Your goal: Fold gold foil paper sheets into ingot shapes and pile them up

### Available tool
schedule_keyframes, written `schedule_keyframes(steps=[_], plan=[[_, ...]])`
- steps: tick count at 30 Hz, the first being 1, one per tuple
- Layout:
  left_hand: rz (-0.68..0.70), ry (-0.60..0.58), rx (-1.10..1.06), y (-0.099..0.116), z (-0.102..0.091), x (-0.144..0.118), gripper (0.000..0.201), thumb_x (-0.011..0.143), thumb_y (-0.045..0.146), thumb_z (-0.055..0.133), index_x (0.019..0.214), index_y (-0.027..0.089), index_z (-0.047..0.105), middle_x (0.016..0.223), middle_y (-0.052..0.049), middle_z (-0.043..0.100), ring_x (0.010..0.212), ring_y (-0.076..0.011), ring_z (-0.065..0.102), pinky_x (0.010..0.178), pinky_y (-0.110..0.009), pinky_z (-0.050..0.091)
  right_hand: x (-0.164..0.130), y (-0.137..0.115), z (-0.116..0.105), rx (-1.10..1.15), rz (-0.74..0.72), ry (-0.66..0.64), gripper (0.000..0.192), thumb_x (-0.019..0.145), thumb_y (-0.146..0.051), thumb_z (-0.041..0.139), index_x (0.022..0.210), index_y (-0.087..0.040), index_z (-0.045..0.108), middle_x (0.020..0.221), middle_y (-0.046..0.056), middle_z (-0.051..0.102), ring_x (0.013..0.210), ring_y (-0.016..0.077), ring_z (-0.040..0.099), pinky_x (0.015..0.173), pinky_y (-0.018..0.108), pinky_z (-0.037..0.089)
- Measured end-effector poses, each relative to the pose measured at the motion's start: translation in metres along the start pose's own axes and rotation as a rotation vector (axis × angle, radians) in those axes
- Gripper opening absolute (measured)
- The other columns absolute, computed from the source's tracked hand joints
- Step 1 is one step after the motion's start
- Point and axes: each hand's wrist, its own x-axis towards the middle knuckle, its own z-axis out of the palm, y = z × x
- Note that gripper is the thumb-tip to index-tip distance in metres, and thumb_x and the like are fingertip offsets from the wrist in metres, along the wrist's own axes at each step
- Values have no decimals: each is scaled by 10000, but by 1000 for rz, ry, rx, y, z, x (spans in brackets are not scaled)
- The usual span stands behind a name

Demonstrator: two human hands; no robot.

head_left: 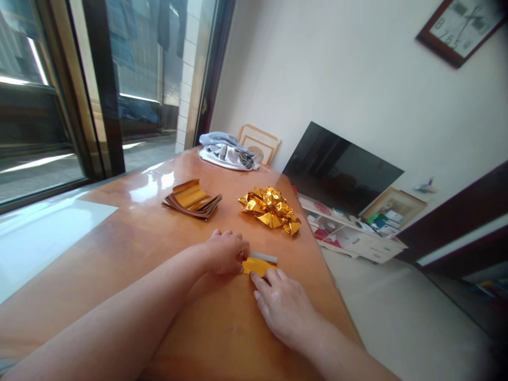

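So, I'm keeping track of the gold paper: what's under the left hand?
The gold paper runs up to the left hand, with a pale strip along its far edge. How far the paper continues beneath the hand, and whether anything else lies there, is covered.

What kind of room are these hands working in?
Most likely a living room in someone's home: a large flat screen stands above a low white cabinet, a clock hangs on the wall, and clothes seem to hang beyond the glass door.
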Motion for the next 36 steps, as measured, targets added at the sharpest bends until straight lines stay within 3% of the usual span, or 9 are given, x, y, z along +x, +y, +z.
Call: schedule_keyframes(steps=[8,15,23,36], plan=[[21,-34,-24,-7,-3,0,284,725,347,622,999,341,697,1069,-50,636,1031,-300,570,884,-466,402,11,-3,-8,-43,-43,-16,354,972,-338,492,1316,-320,575,1054,97,631,940,260,595,756,357,490],[-22,67,-7,1,5,4,254,764,488,624,901,286,696,1006,-64,648,1009,-304,572,870,-468,398,8,2,-3,-3,-55,10,440,990,-431,471,1412,-317,525,1143,108,620,1002,277,566,839,403,489],[-44,89,33,5,8,4,244,732,460,669,887,273,686,1012,-71,659,1004,-295,576,844,-435,396,-4,8,2,51,50,21,392,1023,-404,412,1315,-248,622,1074,95,647,1003,260,552,873,391,456],[-32,118,89,7,9,5,225,751,447,629,880,272,685,986,-75,667,964,-286,588,823,-435,391,-28,26,8,0,211,53,361,1021,-405,418,1277,-296,647,1025,84,659,964,262,536,834,409,376]])
